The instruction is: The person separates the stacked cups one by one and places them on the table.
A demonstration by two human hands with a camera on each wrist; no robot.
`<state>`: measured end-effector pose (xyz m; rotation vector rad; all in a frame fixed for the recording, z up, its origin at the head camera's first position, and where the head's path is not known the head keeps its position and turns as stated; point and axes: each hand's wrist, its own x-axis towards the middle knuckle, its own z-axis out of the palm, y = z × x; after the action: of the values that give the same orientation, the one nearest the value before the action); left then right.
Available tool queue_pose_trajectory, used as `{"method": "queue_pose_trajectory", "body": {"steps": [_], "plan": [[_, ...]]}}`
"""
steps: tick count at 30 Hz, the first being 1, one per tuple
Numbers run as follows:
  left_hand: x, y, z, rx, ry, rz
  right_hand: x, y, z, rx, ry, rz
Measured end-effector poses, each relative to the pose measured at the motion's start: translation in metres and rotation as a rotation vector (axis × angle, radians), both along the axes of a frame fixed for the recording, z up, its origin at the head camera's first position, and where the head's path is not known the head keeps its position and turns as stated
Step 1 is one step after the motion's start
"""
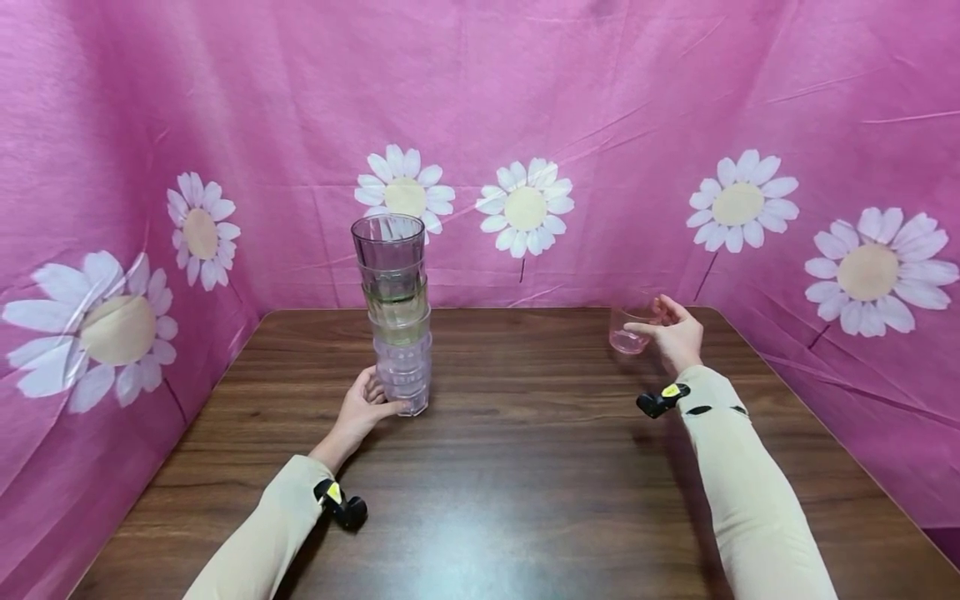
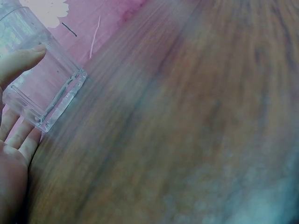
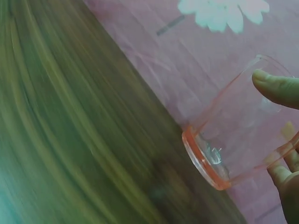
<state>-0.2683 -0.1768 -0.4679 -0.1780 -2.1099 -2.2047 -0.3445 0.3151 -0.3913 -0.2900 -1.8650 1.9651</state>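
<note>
A tall stack of clear tumblers (image 1: 396, 312) stands on the brown wooden table (image 1: 525, 467), left of centre. My left hand (image 1: 363, 407) holds the bottom tumbler (image 2: 42, 88) of the stack, thumb on its near side and fingers behind. At the back right, my right hand (image 1: 675, 332) grips a single pink-tinted tumbler (image 1: 628, 331), thumb across its front. In the right wrist view this pink tumbler (image 3: 238, 140) appears at the table's far edge, thumb near the rim. I cannot tell whether it touches the table.
Pink cloth printed with white daisies (image 1: 525, 207) walls the table at the back and both sides. The wooden top between and in front of my arms holds nothing else. Small black wrist cameras (image 1: 341, 502) sit on both sleeves.
</note>
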Motion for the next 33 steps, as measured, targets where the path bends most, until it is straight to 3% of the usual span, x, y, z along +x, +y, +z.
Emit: {"method": "queue_pose_trajectory", "body": {"steps": [4,17,23,33], "plan": [[0.001,0.001,0.001,0.010,0.000,-0.007,0.006,0.019,-0.002,-0.072,0.014,-0.030],[0.000,0.000,0.000,0.010,0.012,-0.002,0.022,0.067,-0.024,-0.034,-0.040,-0.154],[0.000,-0.001,-0.001,0.005,0.016,-0.004,0.026,0.072,-0.028,-0.077,-0.046,-0.176],[-0.001,0.000,-0.001,-0.007,0.010,0.005,0.028,0.070,-0.030,-0.023,-0.121,-0.165]]}}
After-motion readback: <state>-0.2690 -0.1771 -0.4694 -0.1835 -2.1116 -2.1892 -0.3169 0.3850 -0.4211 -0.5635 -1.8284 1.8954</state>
